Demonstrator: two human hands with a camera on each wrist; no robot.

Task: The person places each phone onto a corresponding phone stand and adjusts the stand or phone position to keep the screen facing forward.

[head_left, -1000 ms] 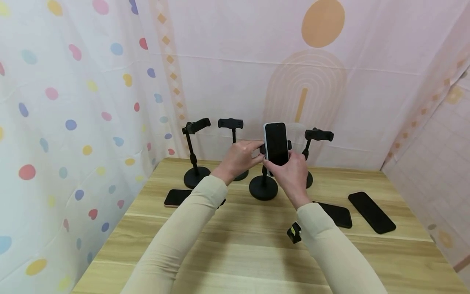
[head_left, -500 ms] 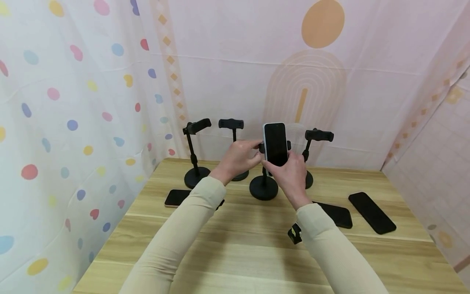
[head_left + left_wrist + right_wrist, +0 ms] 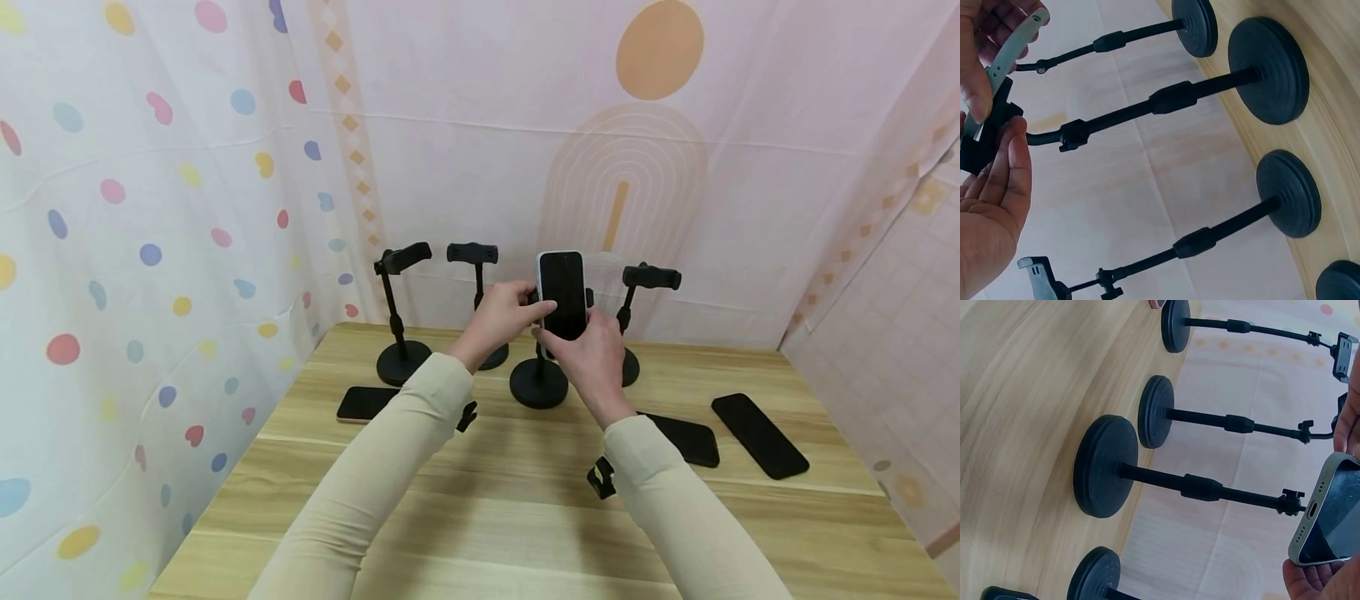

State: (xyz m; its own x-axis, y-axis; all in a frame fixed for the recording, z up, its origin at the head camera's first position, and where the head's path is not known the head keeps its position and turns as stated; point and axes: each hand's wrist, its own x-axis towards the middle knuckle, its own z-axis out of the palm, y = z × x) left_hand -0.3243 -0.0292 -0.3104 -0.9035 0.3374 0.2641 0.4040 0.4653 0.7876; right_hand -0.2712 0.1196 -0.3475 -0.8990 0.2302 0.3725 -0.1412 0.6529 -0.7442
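Observation:
A smartphone [image 3: 567,279] with a pale case stands upright, screen toward me, against the clamp [image 3: 975,153] of the front black phone stand [image 3: 538,385]. My left hand [image 3: 504,317] pinches the phone's left side at the clamp, thumb on the screen and fingers behind. My right hand [image 3: 596,354] grips its lower right part, thumb across the bottom corner. In the right wrist view the phone's bottom edge [image 3: 1313,509] with its charging port faces the camera. How far the phone sits inside the clamp is partly hidden by the hands.
Three more black phone stands, left [image 3: 402,362], back middle [image 3: 472,252] and right [image 3: 652,276], hold no phones. Phones lie on the wooden table [image 3: 495,517]: one at left [image 3: 362,403], one by the right sleeve [image 3: 690,439], one far right [image 3: 760,435]. Patterned curtains enclose the back and sides.
My left hand has shifted slightly right, its thumb moving from the phone's left edge onto the screen. My right hand and the phone have hardly moved.

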